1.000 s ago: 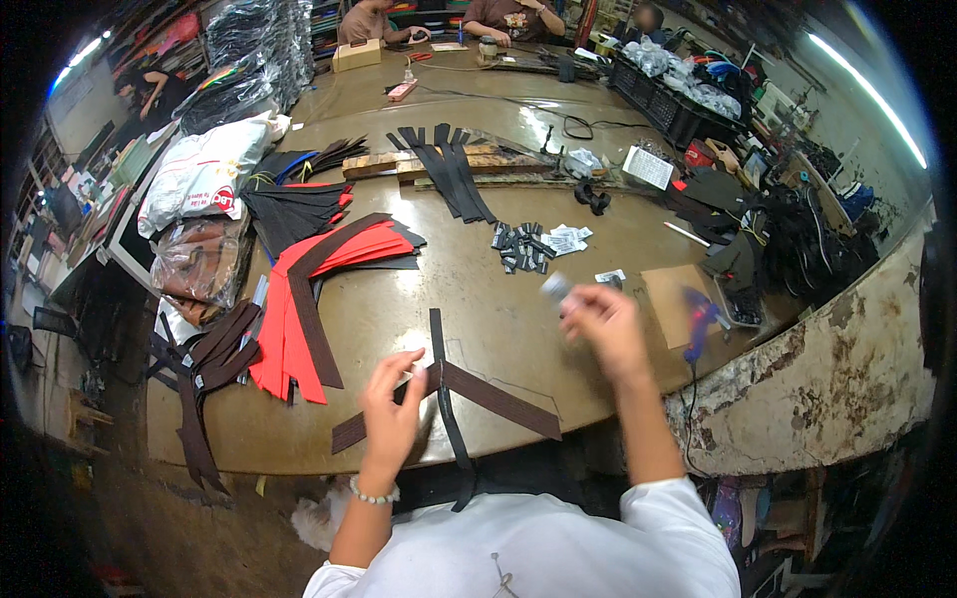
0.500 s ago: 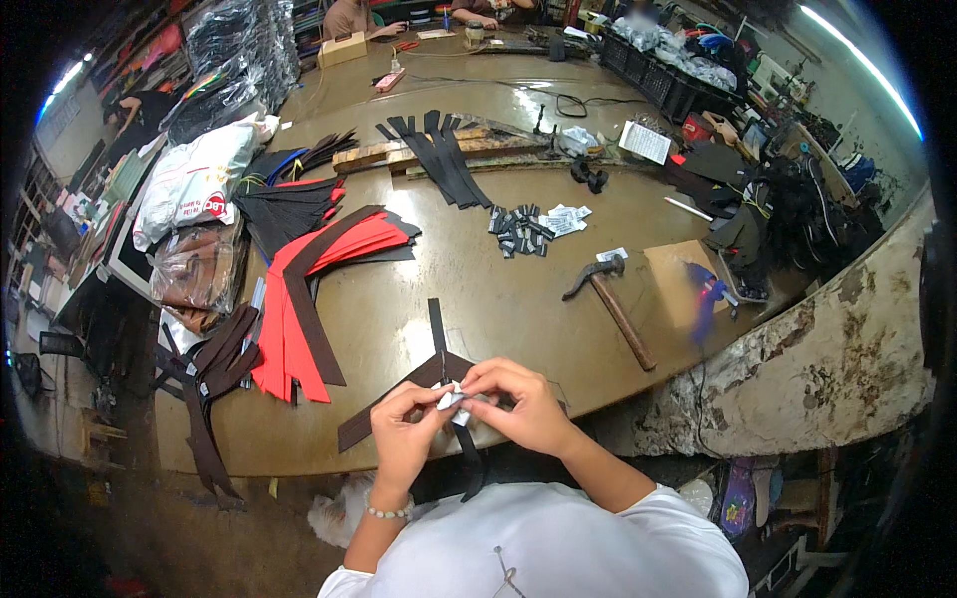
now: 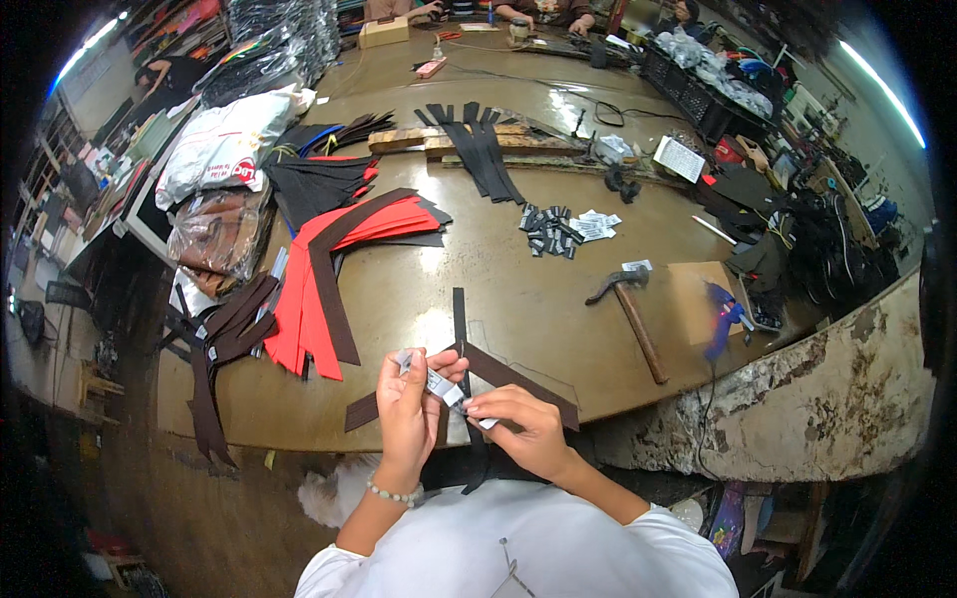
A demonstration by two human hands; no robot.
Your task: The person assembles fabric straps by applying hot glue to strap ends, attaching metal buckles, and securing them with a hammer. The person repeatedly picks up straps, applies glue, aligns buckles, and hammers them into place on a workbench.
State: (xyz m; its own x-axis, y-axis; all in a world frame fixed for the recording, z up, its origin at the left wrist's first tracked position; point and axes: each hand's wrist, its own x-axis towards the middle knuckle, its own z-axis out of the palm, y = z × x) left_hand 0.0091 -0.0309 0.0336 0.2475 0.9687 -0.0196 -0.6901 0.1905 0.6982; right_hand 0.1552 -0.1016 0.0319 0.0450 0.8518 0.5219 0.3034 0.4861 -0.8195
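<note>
Between thumb and fingers, my left hand grips a small white printed label strip. Its lower end reaches toward the fingers of my right hand, which are pinched together with a bit of white at their tips. I cannot make out whether that bit is part of the same strip. Under both hands lies a dark brown angled piece, its two arms spread along the table edge. A narrow black strap crosses its peak and runs down toward my lap, partly hidden by the hands.
Red angled pieces are fanned out at the left. Ahead lie small black tabs, white labels and black strips. A hammer and a blue glue gun rest at the right. People sit across the table.
My hands have drawn apart from their close pinch, and more of the white label strip shows. The right hand sits slightly lower. The whole view has shifted a little.
</note>
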